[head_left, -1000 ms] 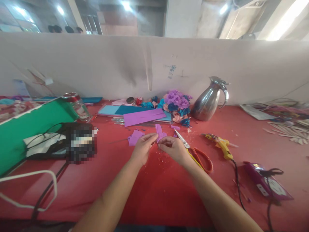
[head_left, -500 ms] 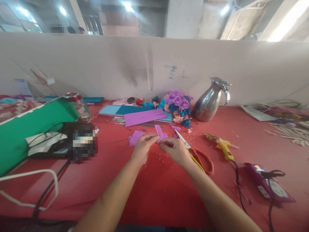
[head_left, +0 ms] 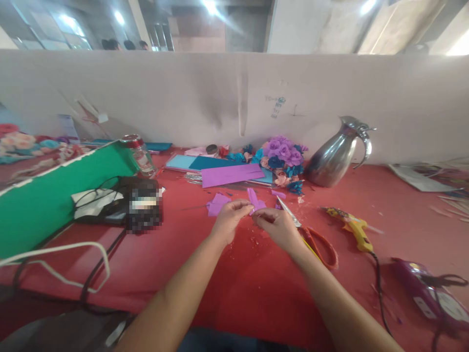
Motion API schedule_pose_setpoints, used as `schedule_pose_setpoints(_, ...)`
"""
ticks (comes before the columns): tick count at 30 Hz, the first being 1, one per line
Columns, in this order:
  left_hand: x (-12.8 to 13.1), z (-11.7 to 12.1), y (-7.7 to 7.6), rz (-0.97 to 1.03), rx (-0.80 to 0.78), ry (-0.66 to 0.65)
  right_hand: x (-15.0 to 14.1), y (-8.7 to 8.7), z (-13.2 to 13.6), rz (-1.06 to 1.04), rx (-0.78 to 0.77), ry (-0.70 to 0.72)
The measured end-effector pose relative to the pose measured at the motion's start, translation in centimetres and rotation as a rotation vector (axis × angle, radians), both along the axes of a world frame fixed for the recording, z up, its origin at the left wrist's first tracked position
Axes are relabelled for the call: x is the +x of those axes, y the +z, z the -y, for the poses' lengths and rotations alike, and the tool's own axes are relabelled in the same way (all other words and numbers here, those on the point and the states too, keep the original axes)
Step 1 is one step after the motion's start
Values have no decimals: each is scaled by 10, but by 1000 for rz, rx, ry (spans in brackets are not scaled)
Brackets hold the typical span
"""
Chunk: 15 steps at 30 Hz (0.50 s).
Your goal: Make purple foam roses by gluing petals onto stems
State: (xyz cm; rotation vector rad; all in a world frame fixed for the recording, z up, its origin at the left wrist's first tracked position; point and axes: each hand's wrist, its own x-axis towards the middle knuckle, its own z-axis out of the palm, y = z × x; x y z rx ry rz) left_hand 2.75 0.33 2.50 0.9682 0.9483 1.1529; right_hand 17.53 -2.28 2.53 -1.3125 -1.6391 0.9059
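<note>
A small purple paper strip (head_left: 252,196) stands up between my two hands above the red table. My left hand (head_left: 231,221) pinches its lower end between thumb and fingers. From the other side, my right hand (head_left: 281,226) is closed with its thumb and fingertips at the same lower end; the exact grip is too small to make out. Just left of my left hand lie cut purple paper pieces (head_left: 216,204). Scissors (head_left: 322,248) with orange and yellow handles rest beside my right hand, blades pointing away from me.
Behind my hands lie a purple paper sheet (head_left: 230,176) and a bunch of paper flowers (head_left: 282,152). A metal jug (head_left: 331,159) stands right of them. A yellow glue gun (head_left: 353,232) and a maroon pouch (head_left: 421,288) lie at right; a glass jar (head_left: 141,156) stands left.
The camera view has swung left, so the table things appear farther right. Both hands stay together at the purple paper strip, with hardly any change in their pose.
</note>
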Motion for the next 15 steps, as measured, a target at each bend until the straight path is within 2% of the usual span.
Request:
schedule_pose_setpoints(6,0,0,0,47,4,-40,1,-5,-2,-58,-31,10)
schedule_pose_setpoints(15,-4,-4,-2,104,-22,-99,-1,3,-1,-87,-75,32)
